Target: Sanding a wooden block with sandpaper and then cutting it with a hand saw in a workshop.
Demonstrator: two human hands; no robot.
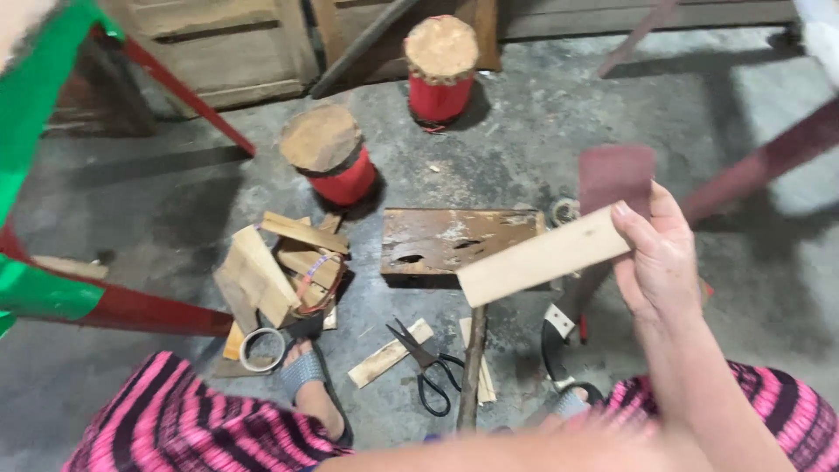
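Gripping a wood strip point(542, 259) and red sandpaper point(616, 177) in our right hand point(660, 262), we judged sanding next; our left hand stayed unseen, above the scissors point(428, 367).

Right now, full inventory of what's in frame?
wooden strip: 1, pale, held up in right hand
sandpaper sheet: 1, maroon, behind the strip, same hand
wooden block: 1, brown, floor centre
log stools: 2, red-wrapped, floor behind
scrap wood pile: 1, pale, floor left
tape roll: 1, whitish, by left foot
scissors: 1, black-handled, floor front
loose wood strip: 1, pale, beside the scissors
knife: 1, dark, curved, floor right
right hand: fingers closed on strip
left hand: not identifiable; blurred forearm along the bottom edge
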